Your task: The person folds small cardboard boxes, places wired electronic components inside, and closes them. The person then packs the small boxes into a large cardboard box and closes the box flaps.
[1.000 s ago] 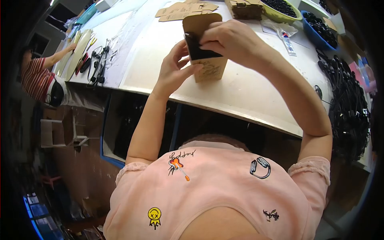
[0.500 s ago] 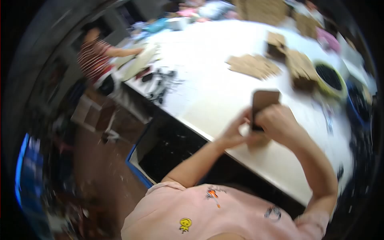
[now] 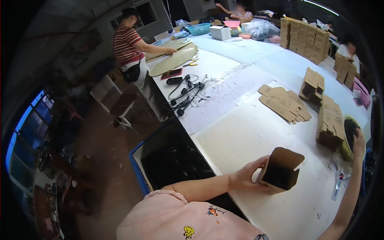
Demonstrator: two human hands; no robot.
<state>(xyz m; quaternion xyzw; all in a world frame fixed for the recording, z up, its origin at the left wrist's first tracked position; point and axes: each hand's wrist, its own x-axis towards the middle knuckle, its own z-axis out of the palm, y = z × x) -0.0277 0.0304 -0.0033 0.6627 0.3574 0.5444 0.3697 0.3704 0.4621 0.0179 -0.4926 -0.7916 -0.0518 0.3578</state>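
My left hand (image 3: 249,176) is wrapped round the left side of an open cardboard box (image 3: 276,185), which stands on the white table with its flaps up and a dark inside. Far to the right, my right hand (image 3: 358,141) reaches to a yellow-green basin (image 3: 345,150) of small black parts (image 3: 351,130). Its fingers are at the parts, and whether they hold any cannot be made out. Flattened cardboard pieces (image 3: 283,103) lie beyond the box, beside a stack of folded cartons (image 3: 330,122).
A person in a striped shirt (image 3: 127,44) stands at the table's (image 3: 224,140) far left, near black cables (image 3: 187,94). Piled boxes (image 3: 304,38) stand at the back. A blue-edged bin (image 3: 139,170) lies below the table edge. A tube (image 3: 338,186) is near my right forearm.
My right hand has left the box and moved right to the basin. My left hand still holds the box. The view has turned left, bringing more of the room into sight.
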